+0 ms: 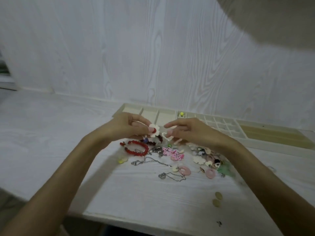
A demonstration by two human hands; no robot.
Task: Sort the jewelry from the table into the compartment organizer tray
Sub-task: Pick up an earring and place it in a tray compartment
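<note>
The left hand (pixel 129 127) pinches a white flower earring (pixel 154 132) above the jewelry pile (pixel 172 154) on the table (pixel 51 126); the right hand (pixel 185 132) pinches a small pearl loop (pixel 165 135) beside it; the organizer tray (pixel 255 132) lies just behind both hands.

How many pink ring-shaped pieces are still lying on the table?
2. One pink ring lies near the front of the pile beside a thin chain; the other pink ring lies to its right, by the green piece. More may be hidden in the clutter.

Bare forearms, no sleeves; pale pink nails.
</note>
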